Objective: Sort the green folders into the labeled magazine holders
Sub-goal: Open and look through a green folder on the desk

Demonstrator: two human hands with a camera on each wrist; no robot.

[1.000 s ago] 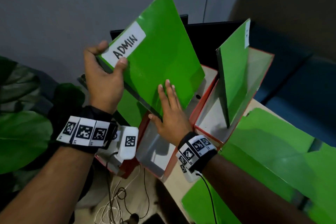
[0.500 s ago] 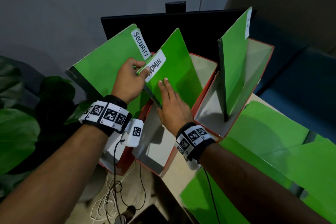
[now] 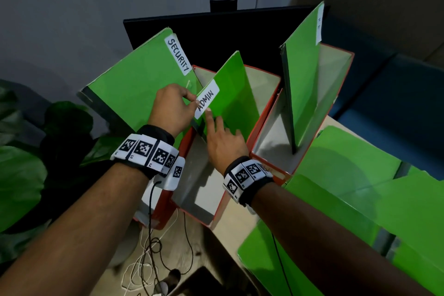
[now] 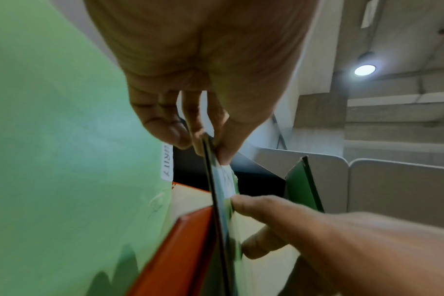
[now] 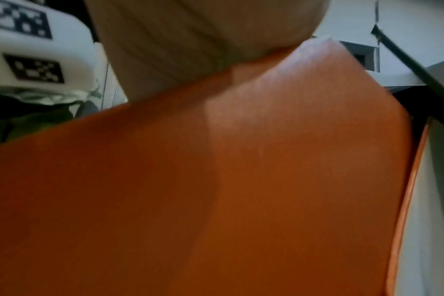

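Note:
A green folder labelled ADMIN (image 3: 236, 94) stands tilted inside the middle red magazine holder (image 3: 265, 113). My left hand (image 3: 192, 101) pinches its top left corner beside the white label; the left wrist view shows thumb and fingers on the folder's edge (image 4: 217, 200). My right hand (image 3: 216, 127) lies with straight fingers against the folder's front face, low down. The left holder (image 3: 165, 209) holds a folder labelled SECURITY (image 3: 134, 94). The right holder (image 3: 336, 94) holds another green folder (image 3: 305, 79) whose label I cannot read. An orange holder wall (image 5: 241, 180) fills the right wrist view.
Several loose green folders (image 3: 348, 199) lie on the table at the right. A black monitor (image 3: 228, 31) stands right behind the holders. Large plant leaves (image 3: 19, 175) are at the left, and loose cables (image 3: 153, 247) hang below the holders.
The ADMIN folder has come down from the air into the middle holder. My left hand has moved with it, and my right hand has stayed flat on its face.

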